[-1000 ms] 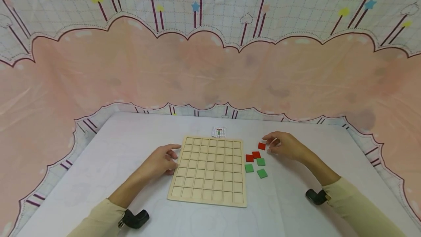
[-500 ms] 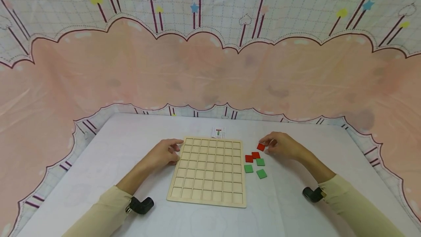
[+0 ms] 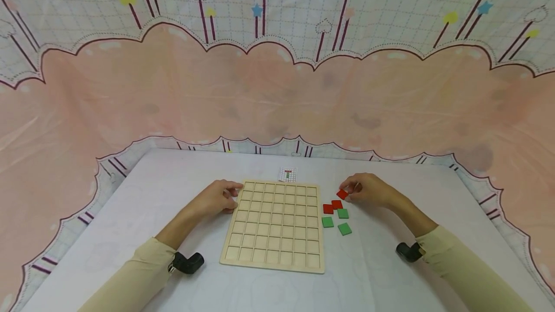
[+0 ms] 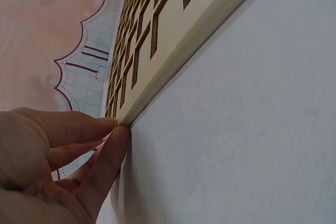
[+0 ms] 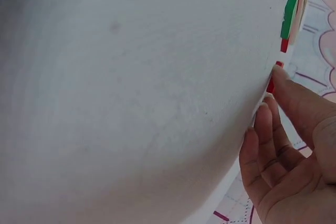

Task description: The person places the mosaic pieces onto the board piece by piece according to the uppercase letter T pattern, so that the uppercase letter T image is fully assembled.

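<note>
A pale wooden grid board (image 3: pixel 275 266) lies on the white table. My left hand (image 3: pixel 217 196) is at its left edge near the far corner, index finger and thumb apart along the side; in the left wrist view the fingertips (image 4: pixel 108 124) meet the board's edge (image 4: pixel 163 85). Right of the board, my right hand (image 3: pixel 368 190) pinches a red square tile (image 3: pixel 342 194) between thumb and fingers, low over the table. In the right wrist view the thumb covers part of that tile (image 5: pixel 271 85). Two more red tiles (image 3: pixel 328 209) lie nearer the board.
Three green square tiles (image 3: pixel 345 228) lie beside the red ones, right of the board. Behind the board is a small card (image 3: pixel 288 175) printed with a grid and a red and green T shape. A patterned pink cloth (image 3: pixel 277 95) hangs at the back.
My right hand has moved left and closed on the far red tile, which has turned and shifted slightly toward the board. My left hand has slid forward along the board's left edge.
</note>
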{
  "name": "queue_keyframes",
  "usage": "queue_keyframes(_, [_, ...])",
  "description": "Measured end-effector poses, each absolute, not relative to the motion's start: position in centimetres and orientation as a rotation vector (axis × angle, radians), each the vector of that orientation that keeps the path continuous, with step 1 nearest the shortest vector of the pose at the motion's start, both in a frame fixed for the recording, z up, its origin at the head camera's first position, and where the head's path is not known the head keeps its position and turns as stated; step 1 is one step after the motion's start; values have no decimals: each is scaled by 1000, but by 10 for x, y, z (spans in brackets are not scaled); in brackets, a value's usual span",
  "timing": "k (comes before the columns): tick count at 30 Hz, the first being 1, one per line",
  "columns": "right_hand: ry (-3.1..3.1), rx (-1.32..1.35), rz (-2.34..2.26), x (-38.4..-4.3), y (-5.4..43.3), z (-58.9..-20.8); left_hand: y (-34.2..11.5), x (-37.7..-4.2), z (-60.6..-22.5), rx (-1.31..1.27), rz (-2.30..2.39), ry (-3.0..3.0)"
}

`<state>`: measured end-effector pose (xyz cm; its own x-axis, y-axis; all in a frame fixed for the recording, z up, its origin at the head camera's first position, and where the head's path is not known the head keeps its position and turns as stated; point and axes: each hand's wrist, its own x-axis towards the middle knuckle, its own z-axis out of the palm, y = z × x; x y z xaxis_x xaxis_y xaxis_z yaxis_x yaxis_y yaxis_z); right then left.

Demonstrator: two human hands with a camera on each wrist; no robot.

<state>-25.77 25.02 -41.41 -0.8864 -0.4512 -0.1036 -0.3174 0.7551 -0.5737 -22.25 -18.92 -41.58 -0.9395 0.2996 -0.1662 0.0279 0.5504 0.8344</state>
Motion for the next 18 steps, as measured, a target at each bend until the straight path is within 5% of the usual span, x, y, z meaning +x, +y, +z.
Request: queue_keyframes(18, [2726,-540,-844,-258,246,-415,-183,-222,-414,262,1254,2582])
